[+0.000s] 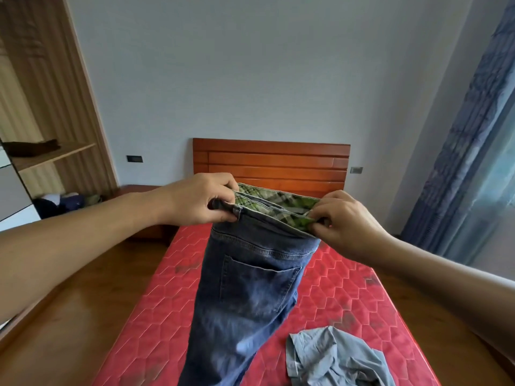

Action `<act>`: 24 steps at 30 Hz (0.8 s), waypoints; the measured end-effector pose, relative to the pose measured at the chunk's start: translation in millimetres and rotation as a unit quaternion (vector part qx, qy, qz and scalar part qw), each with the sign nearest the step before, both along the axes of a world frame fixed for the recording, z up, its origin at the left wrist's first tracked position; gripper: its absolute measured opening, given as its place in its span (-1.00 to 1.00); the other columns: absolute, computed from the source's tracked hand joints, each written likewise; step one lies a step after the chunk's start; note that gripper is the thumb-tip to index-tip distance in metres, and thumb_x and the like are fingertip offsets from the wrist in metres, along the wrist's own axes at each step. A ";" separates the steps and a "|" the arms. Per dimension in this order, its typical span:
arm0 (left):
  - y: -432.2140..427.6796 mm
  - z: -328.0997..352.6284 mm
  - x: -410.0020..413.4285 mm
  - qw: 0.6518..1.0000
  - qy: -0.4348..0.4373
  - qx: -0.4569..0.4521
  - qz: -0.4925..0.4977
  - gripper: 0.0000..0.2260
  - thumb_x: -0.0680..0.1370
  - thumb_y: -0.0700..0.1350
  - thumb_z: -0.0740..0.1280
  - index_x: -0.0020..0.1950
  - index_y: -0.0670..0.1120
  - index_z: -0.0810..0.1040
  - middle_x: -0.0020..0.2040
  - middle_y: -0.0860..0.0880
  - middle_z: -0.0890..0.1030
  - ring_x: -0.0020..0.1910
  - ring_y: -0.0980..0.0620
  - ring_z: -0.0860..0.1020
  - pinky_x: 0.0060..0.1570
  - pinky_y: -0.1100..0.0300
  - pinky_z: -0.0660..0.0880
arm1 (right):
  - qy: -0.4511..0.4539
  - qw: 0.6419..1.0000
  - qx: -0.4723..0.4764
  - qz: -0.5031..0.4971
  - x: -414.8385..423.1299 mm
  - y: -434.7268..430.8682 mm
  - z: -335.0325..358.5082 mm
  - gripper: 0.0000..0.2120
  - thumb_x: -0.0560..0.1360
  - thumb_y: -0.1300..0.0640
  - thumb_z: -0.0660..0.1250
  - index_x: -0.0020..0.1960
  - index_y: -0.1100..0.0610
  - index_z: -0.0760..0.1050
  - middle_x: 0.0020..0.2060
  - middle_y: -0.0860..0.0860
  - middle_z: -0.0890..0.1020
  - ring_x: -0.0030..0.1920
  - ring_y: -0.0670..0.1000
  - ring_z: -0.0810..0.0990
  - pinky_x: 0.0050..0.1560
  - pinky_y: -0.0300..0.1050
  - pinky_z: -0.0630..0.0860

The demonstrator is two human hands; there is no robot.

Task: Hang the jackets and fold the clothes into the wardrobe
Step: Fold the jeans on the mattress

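A pair of dark blue jeans with a green plaid lining hangs in the air over the red mattress. My left hand pinches the left end of the waistband. My right hand pinches the right end. The legs hang down toward the bottom of the view, a back pocket facing me. A crumpled light blue shirt lies on the mattress at the lower right. The open wooden wardrobe stands at the far left, with a dark folded garment on its shelf.
A wooden headboard stands against the pale wall behind the bed. A heap of dark clothes lies low beside the wardrobe. Blue curtains cover the window on the right. Brown wooden bed frame borders the mattress on both sides.
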State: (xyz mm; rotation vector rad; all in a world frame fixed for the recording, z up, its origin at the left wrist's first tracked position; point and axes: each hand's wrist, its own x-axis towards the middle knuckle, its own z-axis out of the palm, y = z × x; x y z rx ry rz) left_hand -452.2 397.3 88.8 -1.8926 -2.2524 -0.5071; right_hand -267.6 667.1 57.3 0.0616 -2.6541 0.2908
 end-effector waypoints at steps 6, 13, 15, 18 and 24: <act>-12.4 0.4 8.8 0.999 -0.015 -0.034 0.008 -0.71 0.50 -0.02 0.52 -0.29 -0.07 0.49 0.00 0.07 0.53 -0.03 0.14 0.54 -0.02 0.08 0.49 | 0.122 0.958 -0.256 -0.047 -12.1 -17.9 1.9 -0.89 0.48 0.24 0.45 -0.10 0.06 0.71 -0.19 -0.12 0.67 -0.17 -0.04 0.59 -0.08 -0.08 0.50; -18.8 -3.8 14.5 0.981 -0.176 0.052 0.058 -0.85 0.48 -0.06 0.54 -0.12 0.01 0.57 -0.02 0.07 0.60 0.04 0.01 0.59 0.08 -0.06 0.55 | 0.148 0.987 -0.055 0.032 -2.6 -21.0 17.4 -0.68 0.42 0.26 0.37 0.15 0.05 0.55 -0.17 -0.22 0.52 -0.19 -0.10 0.45 -0.12 -0.12 0.45; -17.1 -4.5 17.4 0.966 -0.229 0.082 0.087 -0.75 0.47 -0.09 0.55 0.00 0.06 0.50 0.03 0.09 0.60 0.09 0.05 0.62 0.12 -0.06 0.58 | 0.082 0.992 -0.093 0.035 -2.7 -16.3 29.3 -0.50 0.39 0.24 0.36 0.28 -0.11 0.49 -0.20 -0.24 0.52 -0.22 -0.15 0.49 -0.18 -0.25 0.41; -10.0 2.1 21.3 0.951 -0.267 0.126 0.088 -0.53 0.48 -0.17 0.53 0.30 0.11 0.43 0.17 0.08 0.54 0.12 0.00 0.64 0.12 0.04 0.61 | 0.124 0.965 -0.233 -0.005 -10.7 -7.8 32.3 -0.69 0.36 0.19 0.36 0.01 -0.14 0.64 -0.29 -0.16 0.56 -0.32 -0.17 0.47 -0.21 -0.17 0.41; 11.3 16.3 18.0 0.883 -0.421 0.191 0.078 -0.61 0.49 -0.38 0.45 0.28 -0.11 0.60 0.15 -0.10 0.70 0.16 0.00 0.65 0.16 0.22 0.58 | 0.204 0.880 -0.429 -0.005 -15.3 -8.8 34.7 -0.66 0.53 0.26 0.37 0.16 -0.14 0.55 -0.06 0.09 0.59 -0.12 0.01 0.56 -0.06 0.17 0.60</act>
